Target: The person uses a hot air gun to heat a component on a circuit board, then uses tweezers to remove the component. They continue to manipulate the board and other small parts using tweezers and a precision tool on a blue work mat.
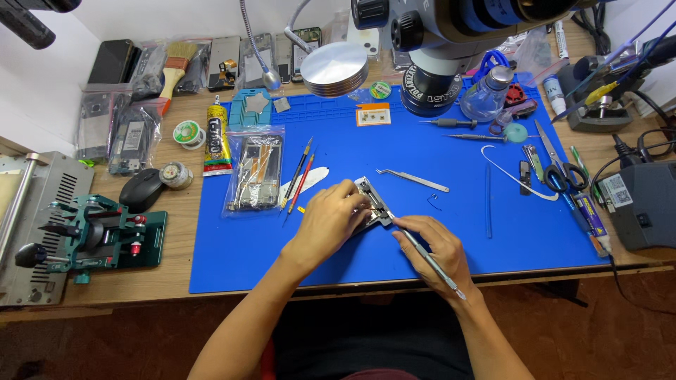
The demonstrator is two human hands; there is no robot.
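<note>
The left hand [329, 219] clamps the small silver metal phone frame [371, 204] flat on the blue silicone work mat [436, 232]. The right hand [433, 246] pinches a slim metal-handled tool [431, 262], tip at the frame's edge; steady, light pressure seems wise.

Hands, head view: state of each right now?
Left hand: closed on the phone frame, pinning it to the blue mat.
Right hand: gripping a thin metal tool.
</note>
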